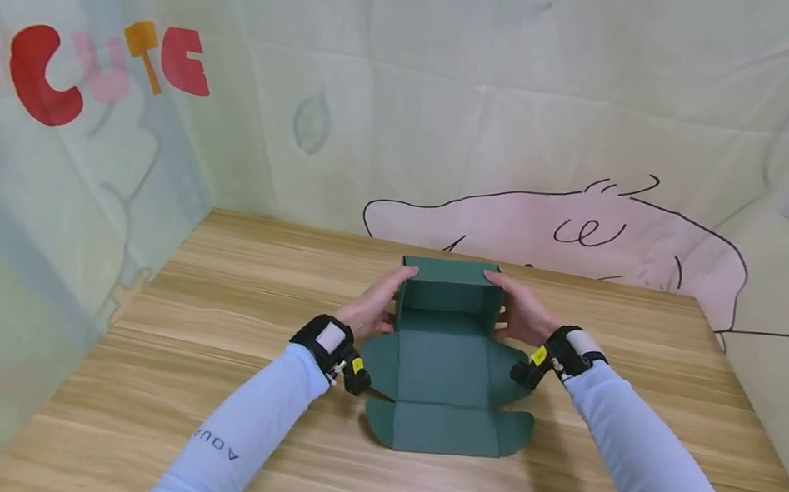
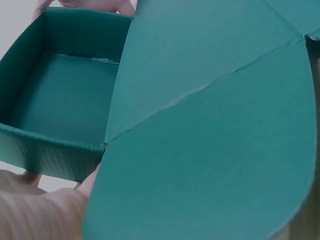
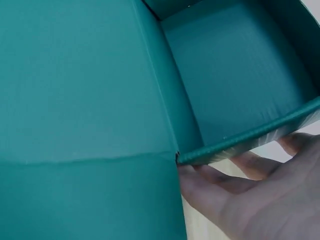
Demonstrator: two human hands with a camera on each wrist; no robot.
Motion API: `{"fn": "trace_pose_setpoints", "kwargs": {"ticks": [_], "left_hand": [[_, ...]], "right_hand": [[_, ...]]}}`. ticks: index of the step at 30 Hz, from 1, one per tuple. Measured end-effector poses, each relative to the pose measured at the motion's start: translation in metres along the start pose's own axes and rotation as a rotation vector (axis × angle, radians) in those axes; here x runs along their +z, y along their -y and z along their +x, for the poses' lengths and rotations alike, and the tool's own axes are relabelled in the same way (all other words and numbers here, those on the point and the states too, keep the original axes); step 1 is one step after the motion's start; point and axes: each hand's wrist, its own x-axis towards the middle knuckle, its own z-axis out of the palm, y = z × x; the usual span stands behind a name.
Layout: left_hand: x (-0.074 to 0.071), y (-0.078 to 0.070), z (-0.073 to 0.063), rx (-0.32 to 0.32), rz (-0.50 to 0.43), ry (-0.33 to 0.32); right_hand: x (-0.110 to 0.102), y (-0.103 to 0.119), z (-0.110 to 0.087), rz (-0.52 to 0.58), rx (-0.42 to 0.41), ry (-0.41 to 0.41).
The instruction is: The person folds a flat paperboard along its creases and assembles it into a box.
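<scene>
A dark green cardboard box (image 1: pixel 454 298) stands mid-table with its hollow side toward me. Its lid (image 1: pixel 445 371) is unfolded toward me, with rounded side flaps and a front flap (image 1: pixel 446 431) spread out. My left hand (image 1: pixel 373 302) grips the box's left side, thumb at the top edge. On the opposite side my right hand (image 1: pixel 525 311) holds the box the same way, its thumb on the top right corner. The bare inside of the box (image 2: pixel 65 90) shows in the left wrist view. In the right wrist view, the right fingers (image 3: pixel 255 165) lie along the outer wall.
Beneath the box is a wood-grain table (image 1: pixel 239 325). A printed cloth (image 1: pixel 300 56) hangs behind the table's far edge and along both sides. Each wrist carries a strapped camera, the left camera (image 1: pixel 355 375) close to the lid's side flap.
</scene>
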Motion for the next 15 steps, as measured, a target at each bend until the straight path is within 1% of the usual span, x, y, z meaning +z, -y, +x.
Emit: {"fn": "trace_pose_setpoints", "kwargs": {"ticks": [3,5,7,9,11,13,15], "left_hand": [[-0.001,-0.003,-0.002,0.004,0.021,0.009],[-0.002,-0.004,-0.002,0.006,0.037,0.017],[-0.003,-0.005,-0.002,0.004,0.053,0.028],[-0.004,-0.005,-0.002,0.001,0.062,0.039],[-0.005,-0.005,-0.002,-0.002,0.067,0.048],[-0.006,-0.005,-0.002,-0.002,0.072,0.053],[-0.006,-0.005,-0.003,-0.001,0.081,0.06]], "right_hand": [[-0.002,0.005,-0.002,-0.095,-0.041,-0.044],[-0.003,0.011,-0.004,-0.199,-0.087,-0.109],[-0.003,0.016,-0.005,-0.338,-0.147,-0.197],[-0.001,0.022,-0.006,-0.504,-0.215,-0.277],[0.002,0.028,-0.006,-0.675,-0.273,-0.337],[0.007,0.033,-0.006,-0.82,-0.322,-0.356],[0.012,0.038,-0.004,-0.935,-0.356,-0.345]]}}
